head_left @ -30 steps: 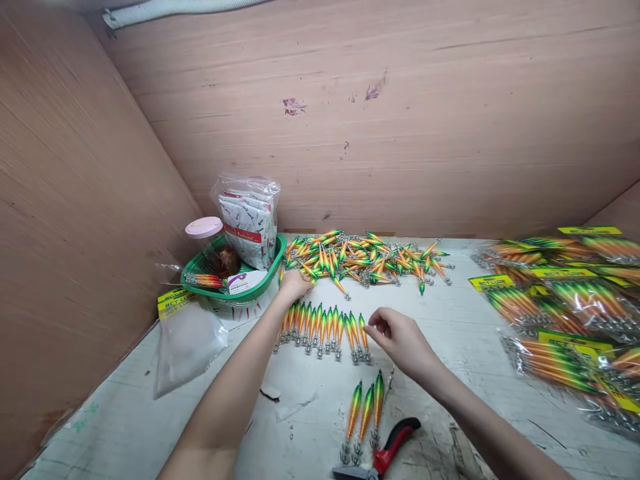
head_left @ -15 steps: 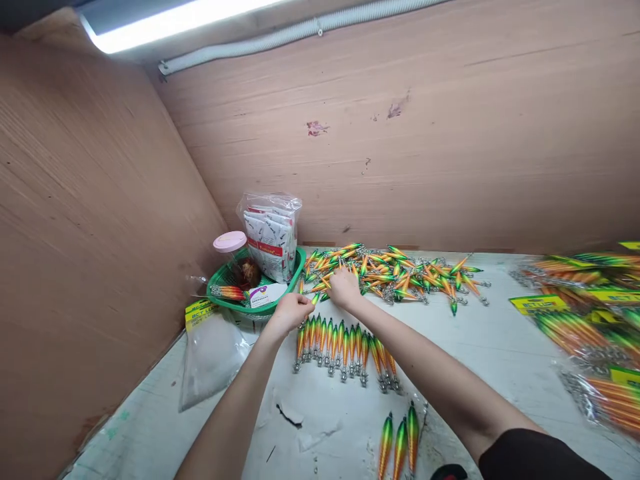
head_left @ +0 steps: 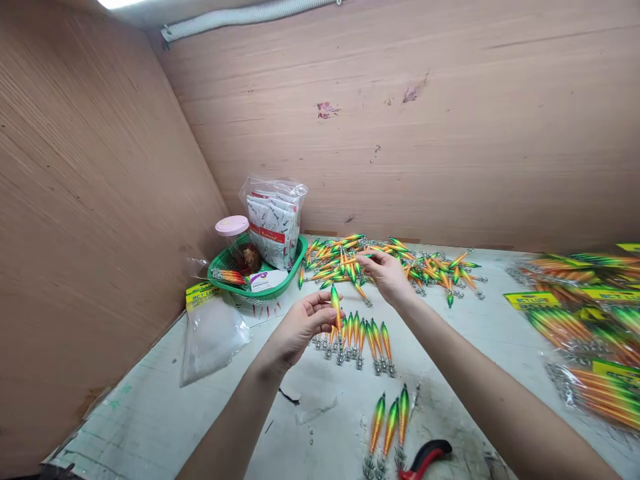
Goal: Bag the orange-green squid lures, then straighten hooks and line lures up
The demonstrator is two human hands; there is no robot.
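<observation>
My left hand (head_left: pixel 303 325) is raised over the table and pinches one green-orange fishing lure (head_left: pixel 335 306) upright, just above a neat row of lures (head_left: pixel 361 340). My right hand (head_left: pixel 386 273) reaches into the loose pile of lures (head_left: pixel 425 263) by the back wall, its fingers closed on a lure at the pile's near edge. Three more lures (head_left: pixel 389 420) lie side by side near the front.
A green basket (head_left: pixel 287 280) holding a pink-lidded jar (head_left: pixel 233 233) and a bag of sachets (head_left: pixel 273 220) stands at the back left. A clear plastic bag (head_left: pixel 213 337) lies beside it. Packed lure bags (head_left: pixel 590 320) fill the right. Red-handled pliers (head_left: pixel 425 457) lie at the front edge.
My left hand has lifted off the row with one lure in its fingers. My right hand has drawn back slightly to the pile's near edge. The view tilted down a little.
</observation>
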